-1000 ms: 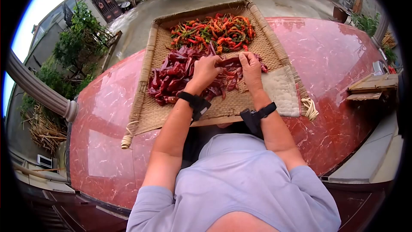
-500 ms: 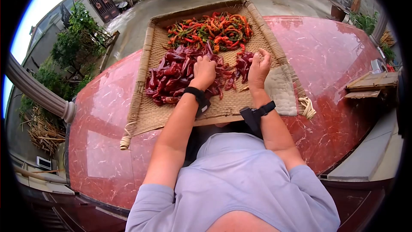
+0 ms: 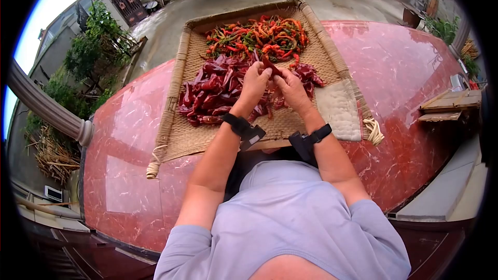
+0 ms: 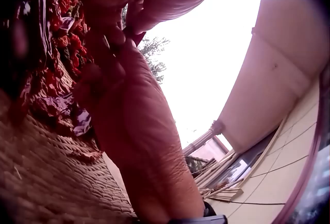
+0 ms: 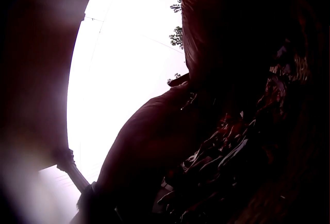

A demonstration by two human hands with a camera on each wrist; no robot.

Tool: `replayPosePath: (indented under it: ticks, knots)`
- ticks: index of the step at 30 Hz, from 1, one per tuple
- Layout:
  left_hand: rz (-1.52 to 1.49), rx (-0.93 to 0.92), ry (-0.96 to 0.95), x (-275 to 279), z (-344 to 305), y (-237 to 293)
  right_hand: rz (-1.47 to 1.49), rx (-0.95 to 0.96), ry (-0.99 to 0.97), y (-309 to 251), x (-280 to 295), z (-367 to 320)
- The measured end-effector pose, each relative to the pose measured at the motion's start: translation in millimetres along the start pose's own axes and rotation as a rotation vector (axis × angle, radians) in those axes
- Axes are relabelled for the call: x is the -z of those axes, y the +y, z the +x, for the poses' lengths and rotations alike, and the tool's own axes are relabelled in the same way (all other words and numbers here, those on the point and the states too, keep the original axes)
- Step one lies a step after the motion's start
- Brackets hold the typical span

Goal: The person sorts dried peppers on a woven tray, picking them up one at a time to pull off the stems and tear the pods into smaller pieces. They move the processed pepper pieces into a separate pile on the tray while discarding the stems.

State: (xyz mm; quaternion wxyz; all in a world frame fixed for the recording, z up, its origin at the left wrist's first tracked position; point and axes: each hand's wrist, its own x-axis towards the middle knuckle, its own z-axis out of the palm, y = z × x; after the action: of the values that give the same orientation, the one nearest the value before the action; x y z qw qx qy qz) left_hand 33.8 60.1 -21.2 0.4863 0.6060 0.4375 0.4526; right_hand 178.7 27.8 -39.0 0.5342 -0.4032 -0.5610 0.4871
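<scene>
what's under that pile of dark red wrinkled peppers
The tan woven tray shows around the edges of the dark red wrinkled peppers, which lie on it. What's under the middle is covered and can't be seen.

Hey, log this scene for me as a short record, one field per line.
Left hand: pinches a dark red pepper
Right hand: fingers at the same pepper
Container: woven tray
Far pile: red, orange and green peppers
Near-left pile: dark red peppers
Right cluster: more dark red peppers
Near-right corner: pale patch
</scene>
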Motion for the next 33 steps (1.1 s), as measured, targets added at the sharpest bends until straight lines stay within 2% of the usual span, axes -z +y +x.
replayPosePath:
  ticks: [3,4,6,7,9,10,13,16,20,23,26,29,33]
  knots:
    - [-0.028,-0.061,0.047,2.0,0.1,-5.6,0.064,0.0,0.1,15.9,5.7,7.6]
    - [0.005,-0.01,0.088,1.5,-1.7,-0.7,0.09,0.0,0.134,19.1,7.5,8.7]
    - [0.071,0.096,0.172,0.5,-4.8,9.5,-0.069,0.132,0.342,19.4,9.4,11.8]
    - [0.136,0.071,0.194,3.3,0.0,2.5,-0.149,0.198,0.444,15.9,9.2,11.5]
    - [0.268,0.018,0.238,13.7,19.5,-14.7,-0.097,0.203,0.543,5.9,13.2,7.4]
    - [0.385,0.064,0.158,19.1,26.5,-14.0,-0.046,0.203,0.587,2.3,14.0,6.4]
    - [0.716,-0.036,0.054,20.4,46.9,-30.0,0.029,0.127,0.645,3.7,19.4,8.7]
    - [0.862,0.035,0.006,7.4,44.9,-20.0,0.096,-0.013,0.682,-1.5,23.5,3.5]
    - [1.092,0.128,-0.127,1.7,58.8,-25.8,0.126,0.073,0.7,3.5,26.1,3.5]
    - [1.105,0.192,-0.082,-3.4,58.7,-19.6,0.03,0.131,0.669,13.8,30.9,8.7]
    - [0.908,-0.039,0.139,3.2,54.5,-32.1,-0.01,0.154,0.605,13.4,30.2,8.0]
    - [0.659,-0.187,0.152,2.2,28.3,-2.1,0.0,0.191,0.508,21.8,27.0,12.0]
    - [0.227,-0.188,0.056,-2.3,5.3,4.4,0.036,0.148,0.356,8.6,12.4,6.3]
